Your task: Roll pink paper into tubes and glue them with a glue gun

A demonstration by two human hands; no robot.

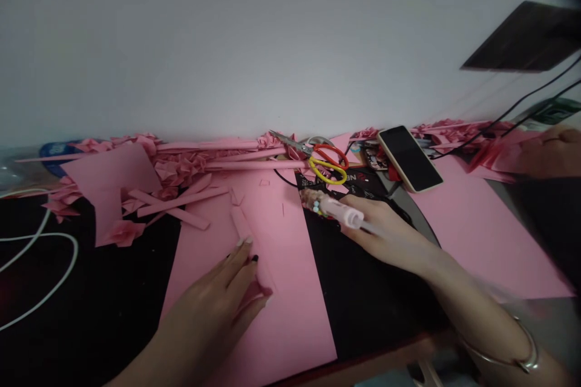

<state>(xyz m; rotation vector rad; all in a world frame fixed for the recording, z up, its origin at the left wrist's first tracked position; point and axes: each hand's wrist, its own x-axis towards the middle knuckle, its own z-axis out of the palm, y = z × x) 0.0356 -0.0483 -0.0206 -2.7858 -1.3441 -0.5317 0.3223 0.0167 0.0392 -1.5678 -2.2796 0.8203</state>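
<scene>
My left hand lies on a large pink paper sheet, fingers closed round a narrow pink paper strip that runs up the sheet from my fingertips. My right hand rests on the black table surface to the right of the sheet and grips a pale pink pen or glue stick with a decorated end pointing left. A bangle sits on my right wrist.
Scissors with red and yellow handles and a phone lie near the wall. Folded pink paper flowers and strips are heaped along the back. White cables are at left. Another person's hand is at far right on more pink paper.
</scene>
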